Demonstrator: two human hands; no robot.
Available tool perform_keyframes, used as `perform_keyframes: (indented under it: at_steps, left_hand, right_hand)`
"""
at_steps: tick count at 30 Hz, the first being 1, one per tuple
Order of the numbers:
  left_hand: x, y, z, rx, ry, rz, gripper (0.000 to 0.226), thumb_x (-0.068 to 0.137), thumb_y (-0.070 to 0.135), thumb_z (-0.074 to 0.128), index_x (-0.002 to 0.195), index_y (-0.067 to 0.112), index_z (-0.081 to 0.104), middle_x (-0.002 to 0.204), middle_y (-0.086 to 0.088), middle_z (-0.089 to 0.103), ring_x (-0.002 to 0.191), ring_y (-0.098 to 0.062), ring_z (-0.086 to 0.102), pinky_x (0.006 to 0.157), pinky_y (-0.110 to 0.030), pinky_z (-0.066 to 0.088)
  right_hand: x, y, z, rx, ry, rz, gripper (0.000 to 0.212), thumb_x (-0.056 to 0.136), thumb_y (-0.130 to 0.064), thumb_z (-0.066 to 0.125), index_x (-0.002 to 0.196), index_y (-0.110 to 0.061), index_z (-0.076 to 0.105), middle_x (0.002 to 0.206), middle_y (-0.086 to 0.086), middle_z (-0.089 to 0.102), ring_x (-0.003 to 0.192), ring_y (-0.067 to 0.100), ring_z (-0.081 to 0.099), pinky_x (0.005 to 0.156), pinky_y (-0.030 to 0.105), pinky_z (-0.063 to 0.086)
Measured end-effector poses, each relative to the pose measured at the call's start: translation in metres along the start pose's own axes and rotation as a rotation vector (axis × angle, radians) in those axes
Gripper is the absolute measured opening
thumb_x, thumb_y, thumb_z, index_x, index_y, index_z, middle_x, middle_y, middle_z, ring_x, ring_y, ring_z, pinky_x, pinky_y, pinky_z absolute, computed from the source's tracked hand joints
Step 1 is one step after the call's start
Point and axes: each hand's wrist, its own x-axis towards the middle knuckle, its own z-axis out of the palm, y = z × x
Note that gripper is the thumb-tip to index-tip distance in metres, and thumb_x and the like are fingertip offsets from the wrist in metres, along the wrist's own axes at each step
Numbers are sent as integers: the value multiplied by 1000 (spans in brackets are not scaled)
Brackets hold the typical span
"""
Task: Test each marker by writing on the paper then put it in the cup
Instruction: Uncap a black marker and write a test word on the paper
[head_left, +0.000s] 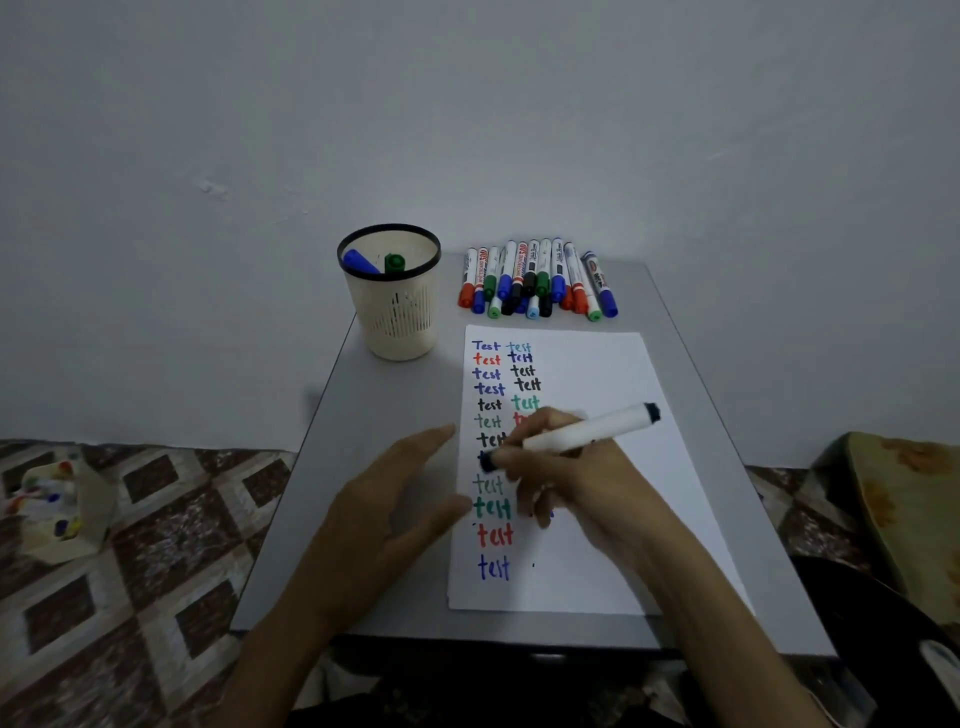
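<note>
My right hand (571, 483) grips a white marker (587, 431) with a dark end, its tip down on the white paper (613, 374) at mid-sheet. The paper carries two columns of the word "test" in blue, red, black and green. Flat on the grey table, my left hand (384, 509) lies with fingers apart at the paper's left edge. A cream cup (400, 322) with a black rim stands at the back left and holds a blue marker (360, 261) and a green marker (395, 261). Several capped markers (537, 280) lie in a row behind the paper.
The small grey table (363, 415) stands against a pale wall. A patterned floor lies to the left, with a crumpled stained cloth (57, 509) on it. A yellowish cushion (904, 509) sits at the right.
</note>
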Motion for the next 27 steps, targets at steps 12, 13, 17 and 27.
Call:
perform_keyframes:
  at_steps: [12, 13, 17, 27]
  left_hand:
    - [7, 27, 6, 64, -24, 196, 31, 95, 34, 48, 116, 17, 61, 105, 7, 65, 98, 2, 60, 80, -10, 45]
    - [8, 27, 6, 54, -45, 184, 33, 95, 36, 45, 117, 17, 61, 105, 7, 64, 99, 1, 59, 79, -10, 45]
    - [7, 34, 16, 15, -141, 165, 32, 95, 41, 42, 118, 23, 54, 105, 8, 61, 98, -2, 58, 80, -13, 46]
    - [12, 45, 25, -29, -134, 195, 31, 97, 46, 33, 114, 25, 50, 88, 18, 54, 66, 16, 51, 57, -6, 40]
  right_hand:
    - [-22, 10, 9, 55, 148, -187, 22, 72, -28, 76, 73, -11, 62, 56, 15, 57, 38, 23, 44, 41, 25, 33]
    - [-22, 11, 7, 82, 164, -206, 20, 73, -27, 74, 71, -12, 62, 56, 16, 57, 36, 23, 43, 42, 25, 33]
    - [-24, 16, 9, 127, 135, -234, 17, 78, -21, 70, 70, -13, 58, 58, 17, 58, 37, 23, 42, 41, 24, 31]
    - [-23, 16, 7, 252, 24, -186, 26, 80, -14, 68, 59, -19, 53, 68, 23, 53, 34, 11, 40, 36, 17, 29]
